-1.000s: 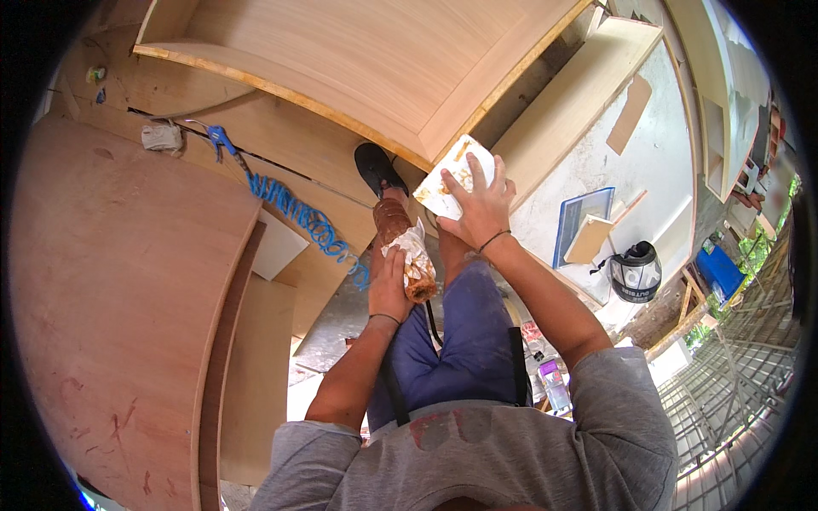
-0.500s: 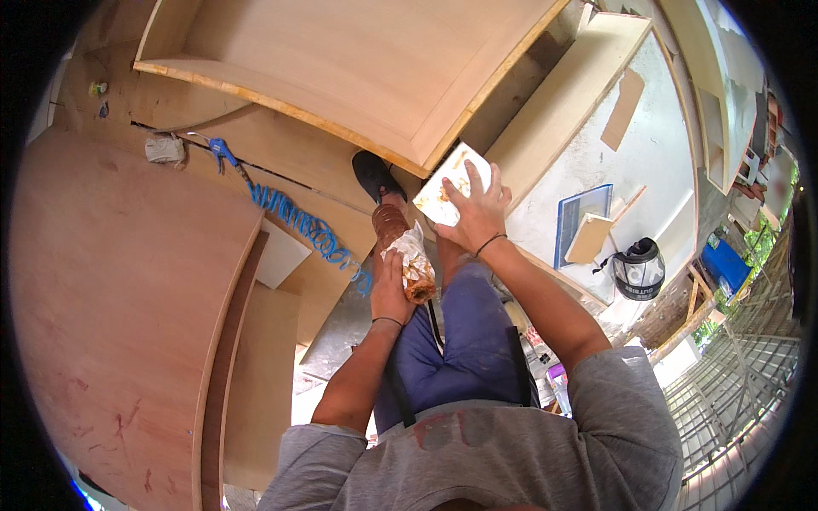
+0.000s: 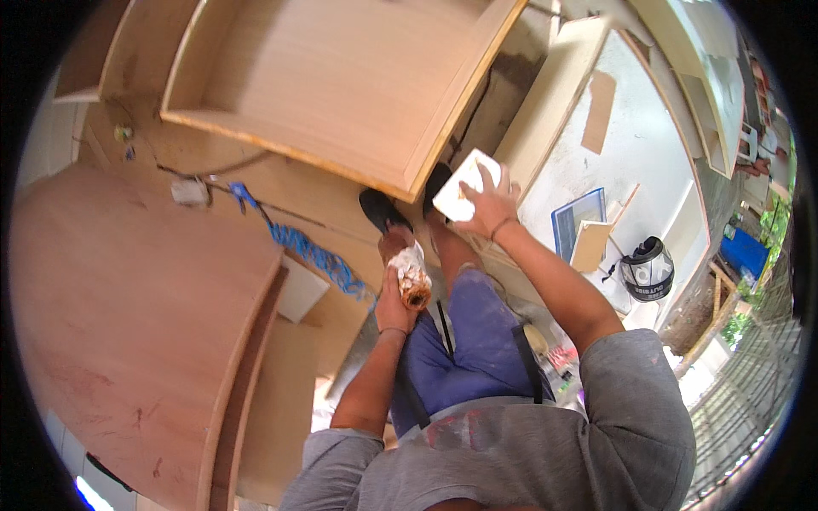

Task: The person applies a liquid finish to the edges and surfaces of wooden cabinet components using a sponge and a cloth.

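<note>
My left hand (image 3: 394, 305) is wrapped round a stained cylinder (image 3: 411, 274) above my lap. The cylinder has crumpled white wrapping and a brown, ring-like near end; its exact kind is not clear. Farther forward and to the right, my right hand (image 3: 494, 206) grips a white, flat-sided block (image 3: 464, 175) with brown smears. Spread fingers lie over the block's near right side and hide part of it. The two held things are apart. Below them are my blue trousers (image 3: 473, 341) and a dark shoe (image 3: 381, 210).
An open wooden box (image 3: 332, 102) stands ahead. Left are a large wooden panel (image 3: 128, 315), a blue air gun (image 3: 242, 196) and its coiled hose (image 3: 311, 255). On the right, a white panel (image 3: 635, 128) carries a blue-edged sheet (image 3: 567, 226) and a black-and-grey rounded item (image 3: 648, 271).
The whole view has shifted, bringing more of the far left into sight. Both hands keep their holds, and the white block is slightly farther right, its tilt a little different.
</note>
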A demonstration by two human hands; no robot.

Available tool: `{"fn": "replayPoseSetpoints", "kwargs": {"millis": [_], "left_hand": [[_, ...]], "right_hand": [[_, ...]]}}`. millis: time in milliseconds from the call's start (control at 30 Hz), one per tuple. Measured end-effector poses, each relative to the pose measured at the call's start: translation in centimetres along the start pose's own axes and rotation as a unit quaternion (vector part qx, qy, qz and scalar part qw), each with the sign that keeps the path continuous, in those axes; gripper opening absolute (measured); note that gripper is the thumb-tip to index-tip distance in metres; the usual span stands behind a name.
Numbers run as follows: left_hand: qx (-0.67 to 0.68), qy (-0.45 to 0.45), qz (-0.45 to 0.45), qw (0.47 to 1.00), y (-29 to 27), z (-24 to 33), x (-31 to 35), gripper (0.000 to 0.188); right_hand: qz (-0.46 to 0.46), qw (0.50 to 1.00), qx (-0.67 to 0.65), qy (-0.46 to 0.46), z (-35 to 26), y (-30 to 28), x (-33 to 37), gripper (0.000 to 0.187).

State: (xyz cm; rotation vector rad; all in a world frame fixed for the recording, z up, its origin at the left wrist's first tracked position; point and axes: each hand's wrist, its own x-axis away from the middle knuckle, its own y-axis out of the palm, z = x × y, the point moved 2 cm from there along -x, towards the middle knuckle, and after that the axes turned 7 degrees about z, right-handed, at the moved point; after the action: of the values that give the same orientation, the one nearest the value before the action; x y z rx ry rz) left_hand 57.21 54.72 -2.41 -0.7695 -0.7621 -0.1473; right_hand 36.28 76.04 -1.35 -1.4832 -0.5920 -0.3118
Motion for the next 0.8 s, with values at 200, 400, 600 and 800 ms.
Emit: {"fn": "replayPoseSetpoints", "kwargs": {"millis": [200,400,600,800], "left_hand": [[0.200,-0.009,0.136,0.970,-2.3,-1.6,0.6,0.083],[0.394,0.036,0.256,0.882,-5.8,-6.3,1.8,0.073],[0.286,0.086,0.418,0.858,-19.2,5.0,9.5,0.063],[0.233,0.124,0.497,0.827,-28.2,14.2,17.3,0.055]], "right_hand": [[0.086,0.969,-0.201,0.115,6.8,-7.0,8.0,0.082],[0.140,0.894,-0.399,0.149,14.1,-9.6,12.2,0.086],[0.131,0.672,-0.720,0.107,14.5,-15.4,13.1,0.071],[-0.057,0.387,-0.919,-0.046,12.3,-20.0,14.0,0.063]]}}
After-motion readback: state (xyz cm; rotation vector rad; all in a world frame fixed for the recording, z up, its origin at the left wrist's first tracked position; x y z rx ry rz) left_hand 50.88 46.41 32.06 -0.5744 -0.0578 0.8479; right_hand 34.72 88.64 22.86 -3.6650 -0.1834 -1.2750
